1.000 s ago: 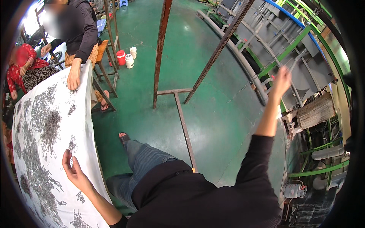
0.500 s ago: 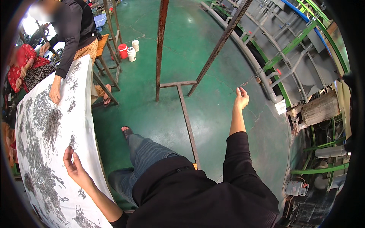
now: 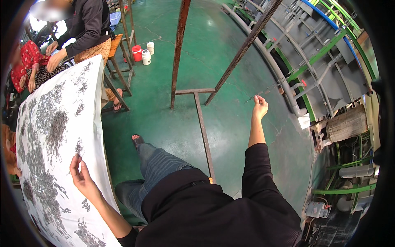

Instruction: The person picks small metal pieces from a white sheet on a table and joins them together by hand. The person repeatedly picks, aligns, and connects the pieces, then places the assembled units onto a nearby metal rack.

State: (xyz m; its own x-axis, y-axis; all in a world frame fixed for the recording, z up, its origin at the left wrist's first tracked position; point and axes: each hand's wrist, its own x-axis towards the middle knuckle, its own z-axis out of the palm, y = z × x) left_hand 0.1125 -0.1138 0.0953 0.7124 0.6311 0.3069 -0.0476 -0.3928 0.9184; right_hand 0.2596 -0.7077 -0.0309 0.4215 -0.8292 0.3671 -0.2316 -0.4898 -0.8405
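Left hand at the small heap, right hand out over the floor

On the white surface along the left of the frame lie many small, dark wire links. A small heap of them lies near the surface's right edge, just above the fingertips of the left hand; its longer axis runs roughly up and down the frame. The left hand is much the nearer; the right hand is well apart, right of centre.

The left hand is partly open, palm turned inward, with a gap between thumb and forefinger. Its fingertips reach the heap's lower edge in view; whether they touch a link cannot be told.

The right hand's thumb and fingers are drawn together, apparently pinching a thin strand that slants from lower left to upper right against the green floor.

A co-worker sits at the surface's far end, upper left, both hands beyond its edge. Nearby on the floor stand a red jug and two white ones.
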